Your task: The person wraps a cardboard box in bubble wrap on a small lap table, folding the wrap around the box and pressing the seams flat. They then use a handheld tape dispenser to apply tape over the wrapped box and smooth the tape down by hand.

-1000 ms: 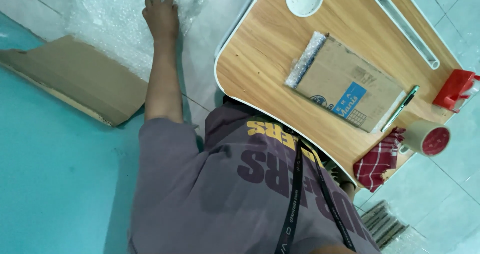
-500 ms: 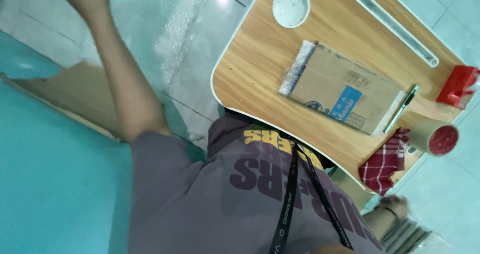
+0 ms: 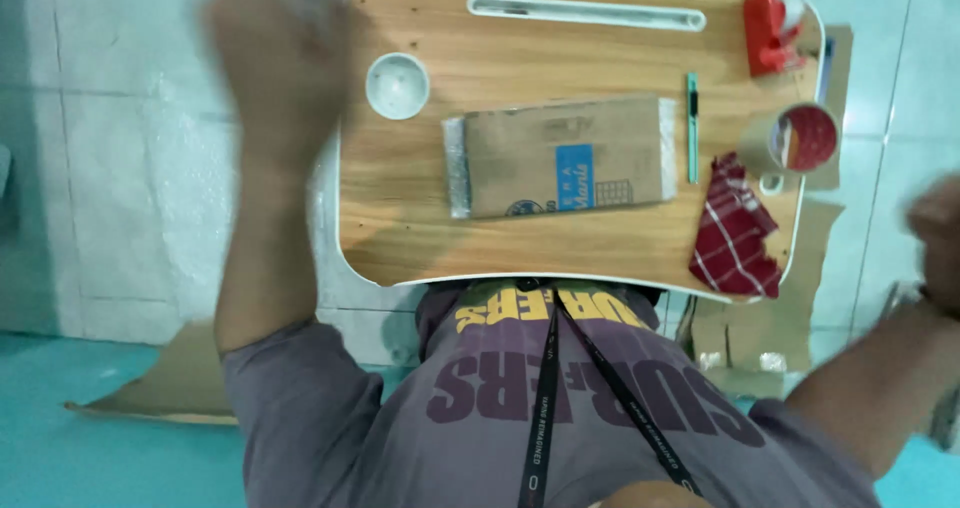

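left hand (image 3: 275,63): raised over the left edge of the bench, heavily blurred. looks empty, but can't tell how far the fingers are spread.
right hand (image 3: 938,243): off past the right edge of the bench, also smeared. can't tell if it's open or closed or gripping anything.
bench (image 3: 400,228): small wooden lap-style top with a white rim, sitting right in front of the person's chest.
flat cardboard package (image 3: 565,156): lying flat in the middle of the bench, brown with a blue label, bubble wrap poking out at the left end. neither hand touches it.
around it: white round cup recess (image 3: 397,85) to the left, long slot (image 3: 585,11) along the far edge, green pen-like cutter (image 3: 691,126) just beside the package's right end, tape roll (image 3: 795,138) and red tape dispenser (image 3: 772,26) on the right, red checked cloth (image 3: 737,230) near the right front corner.
floor: cardboard scraps (image 3: 160,393) down left and more under the right side.
doing it well (my guess): bring both hands in over the package from either end, steady it flat with one before the other grabs a tool, and watch the cutter lying right at the package's edge so it isn't knocked off.
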